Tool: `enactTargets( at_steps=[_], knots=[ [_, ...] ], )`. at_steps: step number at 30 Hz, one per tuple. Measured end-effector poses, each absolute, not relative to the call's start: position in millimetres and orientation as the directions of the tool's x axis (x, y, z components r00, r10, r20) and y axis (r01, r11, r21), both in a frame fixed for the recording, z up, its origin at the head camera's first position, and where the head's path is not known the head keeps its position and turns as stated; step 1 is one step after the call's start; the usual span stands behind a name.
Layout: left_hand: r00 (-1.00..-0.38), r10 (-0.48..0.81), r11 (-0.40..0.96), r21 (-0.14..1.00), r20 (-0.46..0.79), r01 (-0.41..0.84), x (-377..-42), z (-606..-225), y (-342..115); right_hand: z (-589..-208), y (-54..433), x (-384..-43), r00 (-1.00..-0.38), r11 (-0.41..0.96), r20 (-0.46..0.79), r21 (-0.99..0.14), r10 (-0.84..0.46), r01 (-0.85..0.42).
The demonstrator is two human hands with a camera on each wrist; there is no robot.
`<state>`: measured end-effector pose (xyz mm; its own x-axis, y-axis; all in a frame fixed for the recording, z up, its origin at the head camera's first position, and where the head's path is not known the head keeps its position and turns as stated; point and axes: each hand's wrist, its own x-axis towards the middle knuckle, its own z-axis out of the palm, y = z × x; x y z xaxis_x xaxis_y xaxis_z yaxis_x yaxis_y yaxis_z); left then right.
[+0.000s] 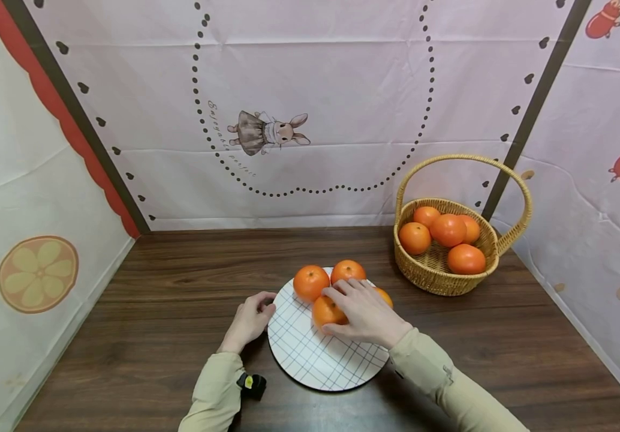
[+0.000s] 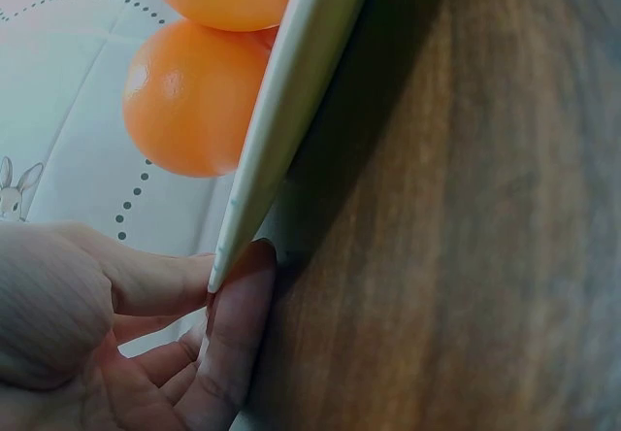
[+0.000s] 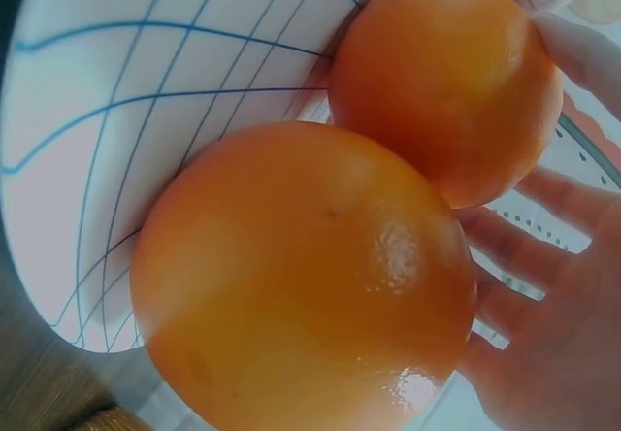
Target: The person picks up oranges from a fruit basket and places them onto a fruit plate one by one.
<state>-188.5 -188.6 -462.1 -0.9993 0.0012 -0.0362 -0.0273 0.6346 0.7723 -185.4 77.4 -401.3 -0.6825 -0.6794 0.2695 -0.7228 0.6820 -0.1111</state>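
A round white plate [image 1: 315,366] with a blue grid lies on the table, several oranges grouped on its far half. At its left rim my left hand [image 1: 249,321] pinches the edge; in the left wrist view the thumb is above the plate rim [image 2: 254,174] and fingers [image 2: 233,329] are below. My right hand [image 1: 366,312] grips the nearest orange [image 1: 325,313], thumb on the near side and fingers over the far side. Another orange [image 1: 384,296] is partly hidden behind that hand. Two more oranges, one left [image 1: 311,283] and one right [image 1: 348,270], sit just beyond.
A wicker basket [image 1: 434,282] with a tall arched handle stands at the back right, several oranges [image 1: 448,230] inside. The dark wooden table [image 1: 180,336] is bordered by printed cloth walls [image 1: 342,78] at the back and both sides.
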Motion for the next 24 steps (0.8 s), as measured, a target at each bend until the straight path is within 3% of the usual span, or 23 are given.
enactTargets(
  at_steps=[17,24],
  knots=[
    [-0.999,0.0,0.627,0.778,-0.054,-0.042,-186.5,-461.5,-189.2,-401.4,78.1,-185.4,-0.702,0.694,0.255,-0.137,-0.665,-0.707],
    [-0.999,-0.002,0.629,0.777,-0.048,-0.039,-186.1,-460.2,-188.6,-401.0,84.7,-186.9,-0.707,0.658,0.298,-0.259,-0.642,-0.707]
  ],
)
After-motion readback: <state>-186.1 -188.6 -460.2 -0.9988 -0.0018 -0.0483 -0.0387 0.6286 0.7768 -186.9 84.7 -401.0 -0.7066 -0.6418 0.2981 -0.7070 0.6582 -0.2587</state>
